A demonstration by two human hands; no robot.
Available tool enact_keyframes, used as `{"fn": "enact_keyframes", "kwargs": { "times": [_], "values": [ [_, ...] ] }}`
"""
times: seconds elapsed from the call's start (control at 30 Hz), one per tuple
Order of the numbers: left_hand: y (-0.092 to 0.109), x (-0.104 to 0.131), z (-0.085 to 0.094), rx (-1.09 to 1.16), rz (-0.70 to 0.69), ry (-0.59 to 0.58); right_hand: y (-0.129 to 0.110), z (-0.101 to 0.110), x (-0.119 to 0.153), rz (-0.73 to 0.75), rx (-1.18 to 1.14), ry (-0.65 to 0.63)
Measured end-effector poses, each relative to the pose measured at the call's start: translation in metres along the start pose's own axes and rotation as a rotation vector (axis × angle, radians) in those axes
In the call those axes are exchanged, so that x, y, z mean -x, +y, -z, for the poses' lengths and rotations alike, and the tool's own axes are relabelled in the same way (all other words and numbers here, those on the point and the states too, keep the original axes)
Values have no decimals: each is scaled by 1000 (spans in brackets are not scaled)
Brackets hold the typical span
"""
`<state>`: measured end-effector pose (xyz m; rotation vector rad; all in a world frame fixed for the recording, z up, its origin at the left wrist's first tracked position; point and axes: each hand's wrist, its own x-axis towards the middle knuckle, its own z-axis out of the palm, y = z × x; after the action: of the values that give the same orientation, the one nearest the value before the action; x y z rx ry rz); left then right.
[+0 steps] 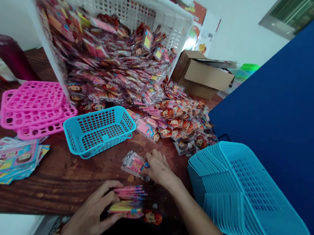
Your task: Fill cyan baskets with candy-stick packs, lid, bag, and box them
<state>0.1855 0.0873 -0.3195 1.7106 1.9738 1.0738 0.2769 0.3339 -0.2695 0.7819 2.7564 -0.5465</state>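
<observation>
My left hand (93, 211) is closed around a bundle of slim pink and yellow packets (127, 210) at the table's front edge. A red-haired cartoon head pokes out of the bundle's right end. Beyond it, my right hand (158, 168) has its fingers curled over the right end of small clear-wrapped pink packets (134, 163) lying on the table. Its fingertips are partly hidden. Behind both hands, a heap of similar packets (175, 114) spills out of a tipped white crate (185, 30). A blue plastic basket (98, 132) stands left of the heap.
Nested blue baskets (223, 187) stand at the right beside a blue panel (291, 95). Pink perforated trays (36, 108) and a pile of printed cards (7, 161) lie at the left. A dark red bottle (11, 55) and a cardboard box (207, 75) are farther back.
</observation>
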Motion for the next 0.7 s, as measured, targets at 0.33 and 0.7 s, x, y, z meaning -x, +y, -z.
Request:
{"fn": "enact_keyframes", "kwargs": {
  "times": [0.33,0.7],
  "values": [
    [-4,-1,-1,-61,-52,36,15,55,-102,-107,-35,41],
    [-9,-3,-2,-32,-96,55,16,40,-91,-69,86,76]
  ]
}}
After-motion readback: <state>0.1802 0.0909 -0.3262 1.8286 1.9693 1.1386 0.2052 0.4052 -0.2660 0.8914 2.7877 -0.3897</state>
